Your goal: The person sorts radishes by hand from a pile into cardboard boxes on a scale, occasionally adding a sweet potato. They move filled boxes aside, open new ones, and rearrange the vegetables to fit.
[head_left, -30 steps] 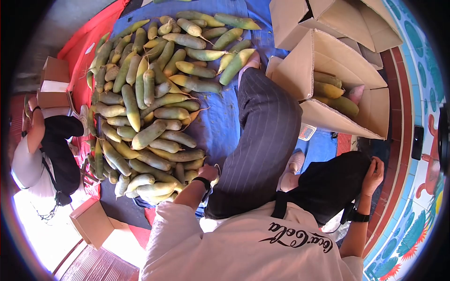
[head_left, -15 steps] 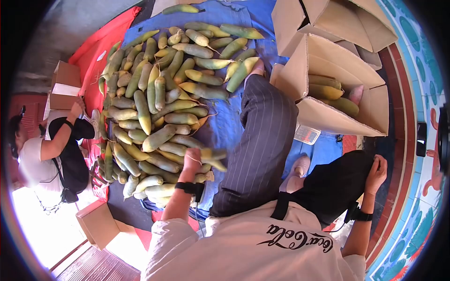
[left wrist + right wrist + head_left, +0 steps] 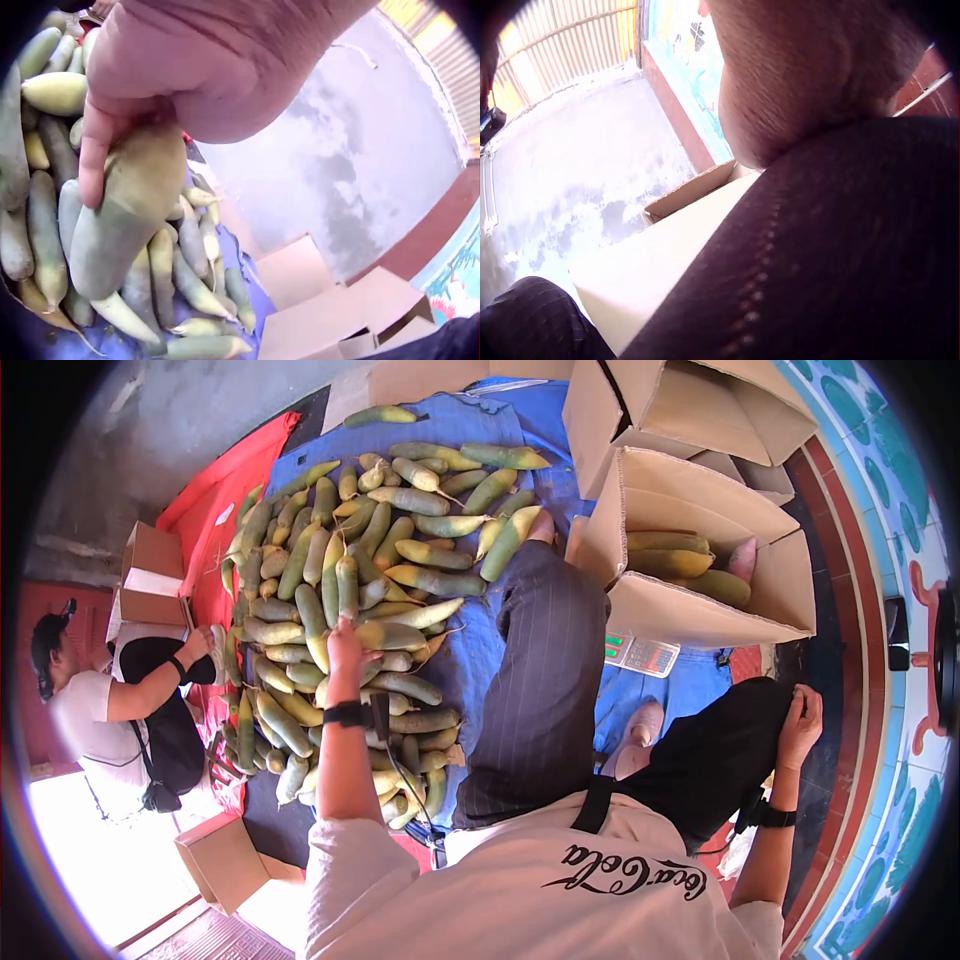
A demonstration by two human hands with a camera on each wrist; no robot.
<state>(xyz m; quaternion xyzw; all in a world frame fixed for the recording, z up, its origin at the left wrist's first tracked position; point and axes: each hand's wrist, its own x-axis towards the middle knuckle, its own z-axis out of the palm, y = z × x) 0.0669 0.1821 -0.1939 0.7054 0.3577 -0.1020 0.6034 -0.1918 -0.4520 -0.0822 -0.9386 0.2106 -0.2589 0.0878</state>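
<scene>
My left hand (image 3: 345, 650) is over the middle of a wide heap of green radishes (image 3: 300, 710). It grips one thick green radish (image 3: 127, 210) by its yellowish end, fingers curled along the side in the left wrist view. From the head, that radish points right across others in the heap. My right hand (image 3: 800, 725) rests on my right knee and holds nothing. The right wrist view shows only part of that hand (image 3: 802, 82) against the dark trouser leg (image 3: 840, 247).
An open cardboard box (image 3: 715, 610) with several radishes stands to the right, more boxes (image 3: 690, 405) behind it. A scale (image 3: 642, 655) lies on the blue sheet (image 3: 480, 660) beside my leg. Another person (image 3: 120, 700) sits at the left, near a small box (image 3: 220, 860).
My left hand has moved from the heap's near edge beside my leg, forward and left to its middle; a radish showed in it half a second ago. My right hand stays on the knee.
</scene>
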